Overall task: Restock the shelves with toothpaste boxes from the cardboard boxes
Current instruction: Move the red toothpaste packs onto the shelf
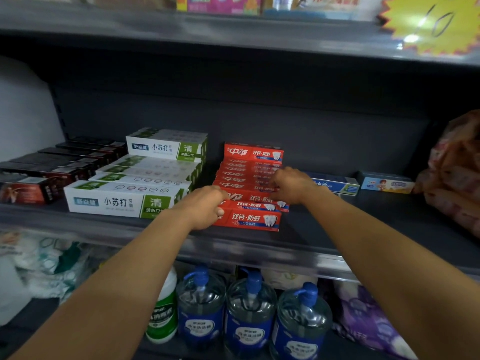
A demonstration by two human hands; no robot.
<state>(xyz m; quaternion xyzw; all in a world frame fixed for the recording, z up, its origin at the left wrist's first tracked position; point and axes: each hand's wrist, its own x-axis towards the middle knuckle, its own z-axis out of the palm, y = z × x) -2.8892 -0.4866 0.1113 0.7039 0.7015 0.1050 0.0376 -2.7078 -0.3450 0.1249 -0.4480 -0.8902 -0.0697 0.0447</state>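
Fingers of both hands curl onto the red toothpaste boxes [249, 188] — exact grip hidden.

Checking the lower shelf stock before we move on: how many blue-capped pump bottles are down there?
3 blue-capped pump bottles, side by side on the lower shelf: left, middle, right, next to a white and green tub. More may be hidden behind them or under the forearms.

dark grey shelf [337, 229] carries, left to right: dark toothpaste boxes [52, 165] in a row, white-green toothpaste boxes [135, 188] stacked just beside them, red toothpaste boxes [249, 183] stacked mid-shelf, a blue box [337, 185], a light blue box [387, 184], and a reddish bag [454, 178] at the right end.
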